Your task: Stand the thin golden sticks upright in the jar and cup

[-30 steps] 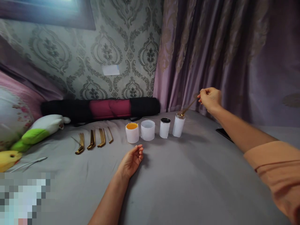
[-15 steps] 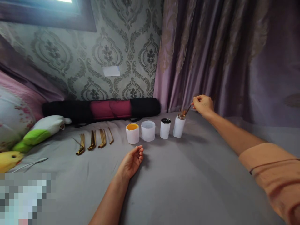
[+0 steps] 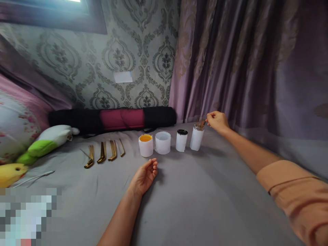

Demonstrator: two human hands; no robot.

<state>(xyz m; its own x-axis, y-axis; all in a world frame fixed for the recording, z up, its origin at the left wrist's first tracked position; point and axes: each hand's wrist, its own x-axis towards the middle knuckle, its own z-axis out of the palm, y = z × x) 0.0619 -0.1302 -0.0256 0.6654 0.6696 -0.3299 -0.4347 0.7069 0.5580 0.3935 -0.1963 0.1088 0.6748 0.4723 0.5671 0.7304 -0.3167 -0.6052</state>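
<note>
At the right, my right hand (image 3: 217,121) pinches the upper end of a thin brown stick (image 3: 205,122), whose lower part is inside a white-wrapped glass jar (image 3: 196,139). Other thin brown sticks (image 3: 199,123) stand in that jar. My left hand (image 3: 145,175) rests palm up on the grey sheet, fingers loosely curled and nothing in it. Just beyond it are a white cup with an orange-yellow inside (image 3: 146,147) and a wider whitish tub (image 3: 163,143). A white container with a black top (image 3: 181,141) stands between the tub and the jar.
Left of the containers lie three bundles of bent gold-brown sticks (image 3: 101,153) and a single bent stick (image 3: 122,148). A black and maroon roll (image 3: 121,118) lies along the wall. Plush toys (image 3: 48,140) and a white cable (image 3: 38,177) are at the left; purple curtains (image 3: 230,68) hang at right.
My right hand has come down and slightly left toward the jar, and the stick in it sits lower in the jar. My left hand has stayed in place.
</note>
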